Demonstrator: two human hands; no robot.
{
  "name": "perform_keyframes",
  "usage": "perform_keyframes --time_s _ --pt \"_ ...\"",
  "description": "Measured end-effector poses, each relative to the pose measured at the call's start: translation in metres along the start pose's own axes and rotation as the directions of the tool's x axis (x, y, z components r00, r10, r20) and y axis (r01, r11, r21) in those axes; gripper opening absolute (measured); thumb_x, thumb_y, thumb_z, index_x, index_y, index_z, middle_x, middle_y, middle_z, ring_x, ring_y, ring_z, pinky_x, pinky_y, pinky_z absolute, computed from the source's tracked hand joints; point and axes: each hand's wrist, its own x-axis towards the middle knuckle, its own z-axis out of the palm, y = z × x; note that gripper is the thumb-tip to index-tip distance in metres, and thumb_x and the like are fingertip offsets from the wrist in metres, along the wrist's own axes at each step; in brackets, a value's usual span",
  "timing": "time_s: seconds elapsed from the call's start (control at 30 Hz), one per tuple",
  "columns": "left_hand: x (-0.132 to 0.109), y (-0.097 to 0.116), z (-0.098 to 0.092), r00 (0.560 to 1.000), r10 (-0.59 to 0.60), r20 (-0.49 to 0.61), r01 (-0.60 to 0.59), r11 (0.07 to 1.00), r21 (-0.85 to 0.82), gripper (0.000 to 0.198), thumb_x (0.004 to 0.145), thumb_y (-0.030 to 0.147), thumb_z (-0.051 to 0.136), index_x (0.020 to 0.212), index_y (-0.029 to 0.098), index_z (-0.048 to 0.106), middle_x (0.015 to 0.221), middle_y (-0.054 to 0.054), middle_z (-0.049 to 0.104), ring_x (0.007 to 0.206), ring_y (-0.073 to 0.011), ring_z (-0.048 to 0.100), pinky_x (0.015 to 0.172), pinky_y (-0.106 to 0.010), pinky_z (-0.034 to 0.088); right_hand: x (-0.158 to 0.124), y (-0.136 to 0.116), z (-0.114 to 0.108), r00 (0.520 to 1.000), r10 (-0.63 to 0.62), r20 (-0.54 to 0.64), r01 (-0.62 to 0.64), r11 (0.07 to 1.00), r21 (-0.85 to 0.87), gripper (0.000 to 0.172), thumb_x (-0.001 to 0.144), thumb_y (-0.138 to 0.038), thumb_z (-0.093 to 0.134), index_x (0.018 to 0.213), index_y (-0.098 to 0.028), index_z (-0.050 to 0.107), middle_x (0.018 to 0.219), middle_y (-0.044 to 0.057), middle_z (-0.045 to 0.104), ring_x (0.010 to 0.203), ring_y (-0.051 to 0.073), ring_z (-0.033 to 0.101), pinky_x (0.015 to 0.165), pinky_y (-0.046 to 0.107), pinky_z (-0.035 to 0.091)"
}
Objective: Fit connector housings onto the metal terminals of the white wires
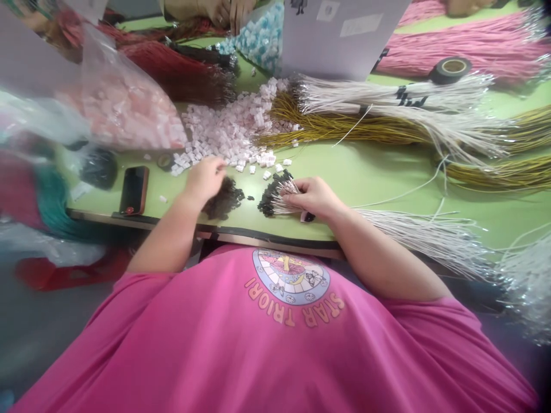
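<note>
My left hand (205,179) reaches forward over the green table (370,178), its curled fingers touching the near edge of a pile of small pale pink connector pieces (232,129). A dark heap of black pieces (224,199) lies just beside that hand. My right hand (313,196) is closed round a bundle of thin white wires with black ends (278,195), which fans out to the left. The wires trail off to the right past my forearm.
A phone (134,189) lies at the near left edge. A clear bag of pink pieces (124,109) stands left. Bundles of white (387,94), yellow (340,127) and pink wires (465,46) cross the table. A tape roll (450,69) sits far right. Another person's hands (230,11) work opposite.
</note>
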Motion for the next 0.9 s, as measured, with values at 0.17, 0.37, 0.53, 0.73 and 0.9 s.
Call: perform_keyframes --time_s 0.17,0.37,0.53,0.73,0.9 --pt "0.025 -0.042 -0.003 0.973 -0.172 0.152 0.136 0.965 0.222 0.023 0.08 0.03 0.055 0.095 0.022 0.071 0.094 -0.008 0.07 0.084 -0.0255 0.061 0.078 -0.035 0.045 0.001 0.0 0.0 1.0 0.026 0.0 -0.026 1.0 -0.005 0.025 0.066 -0.027 0.065 0.086 -0.013 0.069 0.067 0.002 0.061 0.049 0.01 0.052 0.033 0.019 0.043" --pt "0.024 -0.037 0.005 0.968 -0.143 0.206 0.093 0.967 0.236 0.025 0.083 0.029 0.047 0.096 0.023 0.069 0.102 -0.008 0.068 0.085 -0.0246 0.061 0.079 -0.036 0.046 0.0 -0.004 -0.002 0.998 0.035 0.057 -0.03 0.997 -0.072 0.017 0.066 -0.027 0.066 0.077 -0.014 0.066 0.064 0.001 0.06 0.047 0.01 0.053 0.033 0.02 0.043" --pt "0.019 -0.031 0.013 0.979 -0.156 0.13 0.113 0.952 0.286 0.026 0.087 0.026 0.041 0.095 0.019 0.065 0.11 -0.013 0.061 0.089 -0.0268 0.06 0.079 -0.038 0.046 0.0 -0.003 -0.001 0.996 0.033 0.079 -0.024 0.993 -0.113 0.014 0.067 -0.025 0.065 0.076 -0.014 0.064 0.061 0.001 0.058 0.046 0.01 0.053 0.033 0.019 0.041" --pt "0.018 -0.031 0.013 0.993 -0.073 0.089 0.046 0.96 0.275 0.028 0.089 0.024 0.038 0.098 0.016 0.064 0.109 -0.014 0.058 0.099 -0.0273 0.057 0.088 -0.038 0.044 0.002 0.0 -0.001 0.996 0.009 0.086 0.001 0.992 -0.123 0.009 0.069 -0.024 0.061 0.071 -0.016 0.059 0.057 -0.001 0.054 0.04 0.01 0.051 0.03 0.02 0.034" --pt "0.02 -0.042 0.006 0.982 -0.029 0.186 -0.006 0.983 0.183 0.024 0.084 0.025 0.048 0.099 0.019 0.066 0.113 -0.009 0.059 0.104 -0.0246 0.054 0.096 -0.036 0.041 0.003 0.003 -0.001 0.995 -0.031 0.094 0.044 0.989 -0.142 0.008 0.07 -0.025 0.059 0.07 -0.017 0.058 0.06 0.0 0.056 0.043 0.009 0.052 0.031 0.019 0.038"
